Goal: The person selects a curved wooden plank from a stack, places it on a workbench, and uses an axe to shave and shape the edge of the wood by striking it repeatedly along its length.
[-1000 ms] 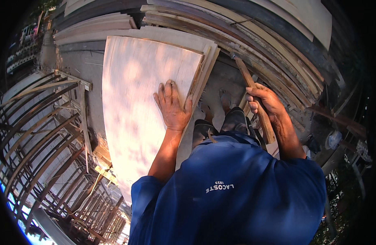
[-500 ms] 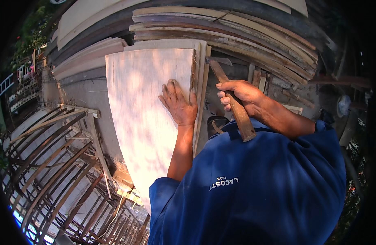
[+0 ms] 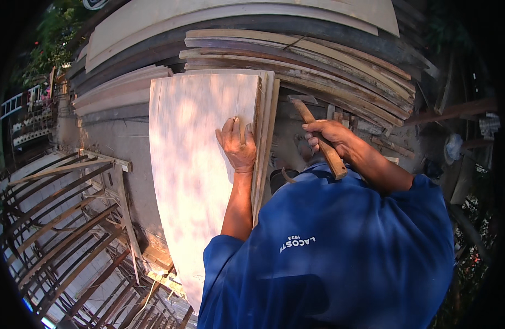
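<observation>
A pale wide plank [image 3: 195,164] with a curved left edge lies at the top of a stack of boards in front of me. My left hand [image 3: 240,148] rests on its face near the right edge, fingers apart and somewhat bent, gripping nothing. To the right of the stack, my right hand [image 3: 332,136] is closed around the wooden handle of a tool [image 3: 333,158]. A thin metal blade [image 3: 303,100] sits crosswise at the tool's far end, apart from the plank. The exact kind of tool cannot be made out.
Long timber boards [image 3: 302,63] are piled across the back, with a wide pale sheet [image 3: 236,13] above them. A lattice of dark slats [image 3: 66,219] stands at the lower left. A wooden post [image 3: 125,211] rises beside it. Scrap wood [image 3: 392,145] lies at the right.
My left hand has gone from lying flat to having its fingers more bent on the plank. The view has shifted slightly; the right hand still holds the tool beside the stack.
</observation>
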### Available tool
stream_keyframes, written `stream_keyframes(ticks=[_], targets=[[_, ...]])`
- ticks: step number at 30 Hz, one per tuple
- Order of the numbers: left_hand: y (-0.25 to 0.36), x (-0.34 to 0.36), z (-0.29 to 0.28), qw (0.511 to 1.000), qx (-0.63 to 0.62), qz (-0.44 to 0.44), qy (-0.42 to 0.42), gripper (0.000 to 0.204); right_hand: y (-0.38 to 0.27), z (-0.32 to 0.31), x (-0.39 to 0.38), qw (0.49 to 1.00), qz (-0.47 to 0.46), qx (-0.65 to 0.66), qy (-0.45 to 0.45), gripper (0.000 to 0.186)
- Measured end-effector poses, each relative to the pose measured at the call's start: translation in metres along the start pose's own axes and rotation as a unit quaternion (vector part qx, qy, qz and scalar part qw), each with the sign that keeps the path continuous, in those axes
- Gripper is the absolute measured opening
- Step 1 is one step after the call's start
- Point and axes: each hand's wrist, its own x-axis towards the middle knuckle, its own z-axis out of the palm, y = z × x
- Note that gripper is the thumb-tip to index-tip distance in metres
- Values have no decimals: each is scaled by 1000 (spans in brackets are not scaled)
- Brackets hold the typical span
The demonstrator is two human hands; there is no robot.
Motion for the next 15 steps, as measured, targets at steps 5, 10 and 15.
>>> stream_keyframes(ticks=[5, 10, 15], targets=[[6, 40, 5, 918, -324, -223, 59, 21, 1, -28, -23, 995, -45, -53, 74, 18], [18, 88, 23, 818, -522, -237, 45, 28, -8, -36, -47, 982, -115, -141, 57, 23], [19, 96, 41, 869, -457, -181, 46, 24, -18, -22, -71, 890, -304, -332, 69, 47]])
